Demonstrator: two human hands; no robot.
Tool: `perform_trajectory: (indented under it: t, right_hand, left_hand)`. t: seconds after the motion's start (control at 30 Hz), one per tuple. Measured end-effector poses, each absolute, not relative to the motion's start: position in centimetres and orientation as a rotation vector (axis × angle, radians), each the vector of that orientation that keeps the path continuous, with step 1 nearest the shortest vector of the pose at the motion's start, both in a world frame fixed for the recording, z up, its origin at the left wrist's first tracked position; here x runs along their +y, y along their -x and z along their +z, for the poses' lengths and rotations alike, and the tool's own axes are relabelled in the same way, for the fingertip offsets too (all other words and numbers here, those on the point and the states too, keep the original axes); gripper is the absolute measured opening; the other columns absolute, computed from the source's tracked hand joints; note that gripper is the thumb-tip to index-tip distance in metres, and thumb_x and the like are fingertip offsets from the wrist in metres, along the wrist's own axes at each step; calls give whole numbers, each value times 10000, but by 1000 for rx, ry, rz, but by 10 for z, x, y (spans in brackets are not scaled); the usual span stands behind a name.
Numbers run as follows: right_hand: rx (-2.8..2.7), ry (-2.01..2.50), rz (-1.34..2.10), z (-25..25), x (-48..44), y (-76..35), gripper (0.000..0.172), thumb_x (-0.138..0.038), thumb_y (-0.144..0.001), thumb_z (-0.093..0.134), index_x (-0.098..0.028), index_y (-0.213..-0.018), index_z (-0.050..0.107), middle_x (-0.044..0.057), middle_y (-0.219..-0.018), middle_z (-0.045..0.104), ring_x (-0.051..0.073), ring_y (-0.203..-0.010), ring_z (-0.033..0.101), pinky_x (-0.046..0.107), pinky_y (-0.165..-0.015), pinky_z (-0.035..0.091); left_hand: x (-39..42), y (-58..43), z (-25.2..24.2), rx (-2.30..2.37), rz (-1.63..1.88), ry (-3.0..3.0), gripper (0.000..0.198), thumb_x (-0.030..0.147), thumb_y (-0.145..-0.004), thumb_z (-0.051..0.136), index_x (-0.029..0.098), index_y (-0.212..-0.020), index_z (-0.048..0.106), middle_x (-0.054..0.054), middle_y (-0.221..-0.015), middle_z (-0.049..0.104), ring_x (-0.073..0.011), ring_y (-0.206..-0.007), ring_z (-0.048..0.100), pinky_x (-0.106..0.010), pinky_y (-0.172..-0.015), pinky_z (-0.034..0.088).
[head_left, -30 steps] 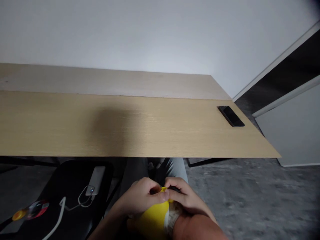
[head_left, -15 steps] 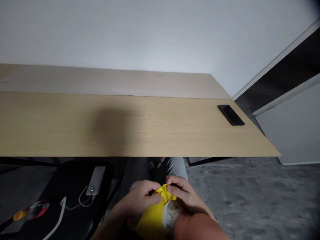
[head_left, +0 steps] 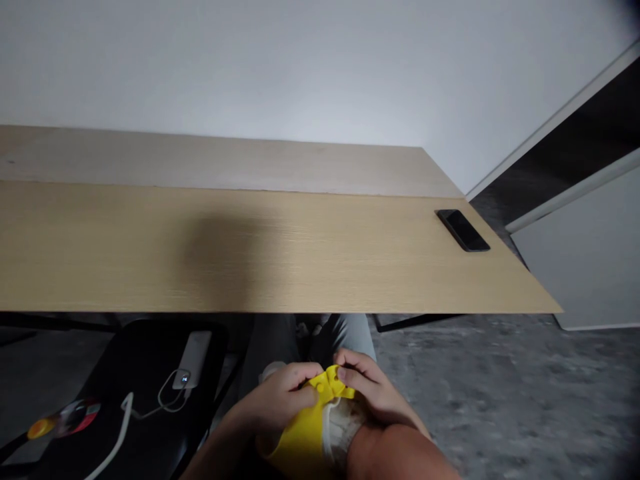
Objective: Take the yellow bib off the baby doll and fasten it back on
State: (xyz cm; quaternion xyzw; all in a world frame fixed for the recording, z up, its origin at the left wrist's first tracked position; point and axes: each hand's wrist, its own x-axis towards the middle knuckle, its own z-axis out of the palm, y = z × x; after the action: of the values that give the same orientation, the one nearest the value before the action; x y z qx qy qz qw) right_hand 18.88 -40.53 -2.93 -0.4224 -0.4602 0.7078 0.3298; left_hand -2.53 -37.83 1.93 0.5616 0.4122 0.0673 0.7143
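At the lower centre of the frame we have a bright yellow, soft, cloth-like piece with a pale edging, held over legs in grey trousers; our left hand pinches its upper edge between thumb and curled fingers, with just the yellow material in the gap; our right hand nips a small gathered fold of the same piece between thumb and forefinger, the two hands close together but apart; beside the pale edging, under the right hand, we see whitish, faintly patterned material, whose nature we cannot tell.

At the lower left of the frame, a black, smooth-topped seat bears a white, slab-shaped device with a small lit display and a white cable; across the middle runs a pale wood-grained tabletop, and at its right end we see a black, rectangular phone lying flat; grey mottled flooring fills the lower right.
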Motion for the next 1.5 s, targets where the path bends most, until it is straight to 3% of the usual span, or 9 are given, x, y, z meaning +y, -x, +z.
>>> perform_trajectory:
  t: [0.4, 0.67, 0.9, 1.03, 1.1, 1.2, 1.3, 1.4, 1.5]
  right_hand:
    - [-1124, 1104, 1910, -41, -410, -189, 301, -410, -879, 634, -156, -777, 511, -15, -709, 501, 95, -656, 459, 204, -592, 348]
    - [-902, 952, 2005, -31, -413, -185, 243, -384, -931, 530, -197, -834, 409, 38, -665, 655, 158, -675, 616, 236, -612, 380]
    - [-925, 1256, 1755, -41, -410, -186, 407, -521, -890, 633, -159, -759, 498, 44, -704, 631, 106, -586, 513, 229, -568, 350]
    - [-848, 1461, 1538, -56, -416, -199, 471, -546, -814, 690, -191, -700, 403, 28, -679, 582, 112, -600, 470, 238, -581, 347]
    - [-857, 1540, 1437, -64, -424, -211, 424, -460, -796, 690, -202, -700, 368, 30, -715, 587, 124, -647, 492, 240, -613, 372]
    - [-937, 1590, 1334, -70, -440, -229, 260, -272, -710, 602, -210, -700, 350, 45, -834, 625, 151, -736, 563, 254, -673, 427]
    - [-1088, 1790, 1199, -69, -457, -245, 126, -243, -660, 499, -202, -780, 508, 12, -772, 596, 137, -656, 543, 247, -629, 414]
    - [-1331, 1969, 1127, -64, -472, -256, 357, -279, -737, 473, -206, -1015, 684, 27, -836, 641, 164, -739, 611, 265, -718, 464]
    - [-1483, 2001, 1244, -57, -485, -264, 377, -395, -835, 480, -238, -1052, 744, 63, -997, 708, 219, -925, 671, 286, -838, 509]
  left_hand:
    - [-377, 28, 21, 868, 80, -1293, 194, 360, -863, 514, 191, -769, 530, 39, -730, 442, -121, -691, 400, -209, -587, 301]
    - [-381, 34, 24, 883, 107, -1255, 217, 228, -835, 462, 178, -904, 661, 38, -742, 510, -111, -666, 416, -202, -583, 313]
    - [-387, 43, 8, 931, 166, -1346, 64, 194, -824, 495, 184, -832, 558, 54, -729, 461, -101, -666, 417, -183, -576, 330]
    - [-389, 51, 9, 806, 265, -1451, 270, 134, -841, 505, 199, -1077, 619, -12, -1027, 636, -164, -957, 576, -234, -857, 446]
    - [-390, 57, 14, 717, 307, -1481, 336, 127, -872, 504, 208, -1178, 617, -65, -1255, 627, -215, -1186, 558, -302, -1038, 401]
    - [-392, 64, 24, 603, 254, -1533, 272, 126, -901, 502, 211, -1100, 666, -83, -1386, 589, -250, -1337, 491, -344, -1135, 339]
    - [-393, 70, 35, 590, 153, -1574, 249, 134, -903, 519, 229, -1069, 678, -53, -1437, 563, -250, -1377, 463, -330, -1143, 340]
    - [-394, 75, 42, 644, 77, -1596, 252, 166, -854, 617, 244, -1091, 656, -33, -1475, 533, -256, -1376, 464, -322, -1124, 364]
    - [-397, 75, 40, 754, 40, -1604, 234, 269, -802, 723, 237, -1017, 636, -41, -1460, 545, -272, -1349, 481, -349, -1112, 380]
